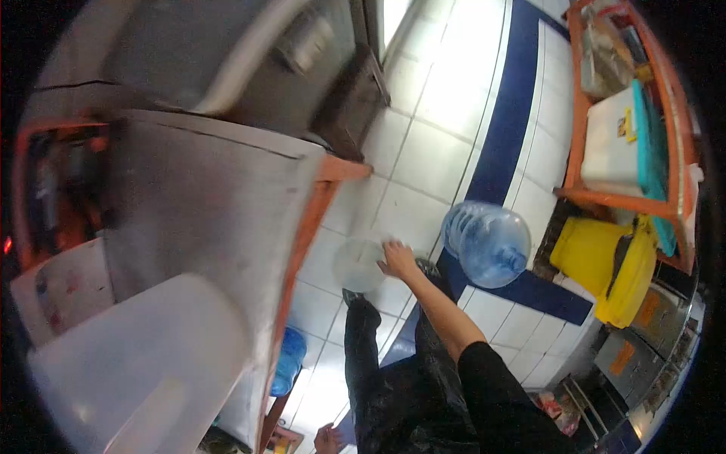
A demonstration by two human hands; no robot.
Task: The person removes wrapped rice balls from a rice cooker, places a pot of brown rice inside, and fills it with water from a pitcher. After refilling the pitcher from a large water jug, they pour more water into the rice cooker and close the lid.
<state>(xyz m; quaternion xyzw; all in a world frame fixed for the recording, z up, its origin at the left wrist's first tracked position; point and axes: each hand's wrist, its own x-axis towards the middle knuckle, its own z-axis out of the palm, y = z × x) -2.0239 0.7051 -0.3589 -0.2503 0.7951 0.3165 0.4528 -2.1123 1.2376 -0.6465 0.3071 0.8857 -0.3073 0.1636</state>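
Note:
My right hand reaches down over the floor, its fingers and thumb at the right edge of a round, translucent plastic container. It appears to grip the rim; whether this is a bowl or a tub I cannot make out, as it is blurred. My shoes and dark trousers are just below it. A large blue water jug lies to the right of that hand. My left hand hangs at the bottom edge, partly cut off, with loosely parted fingers and nothing visible in it.
A table with an orange frame stands at left, bearing a big translucent bin. Another blue jug is by its leg. At right are an orange shelf with a teal-lidded box and a yellow container.

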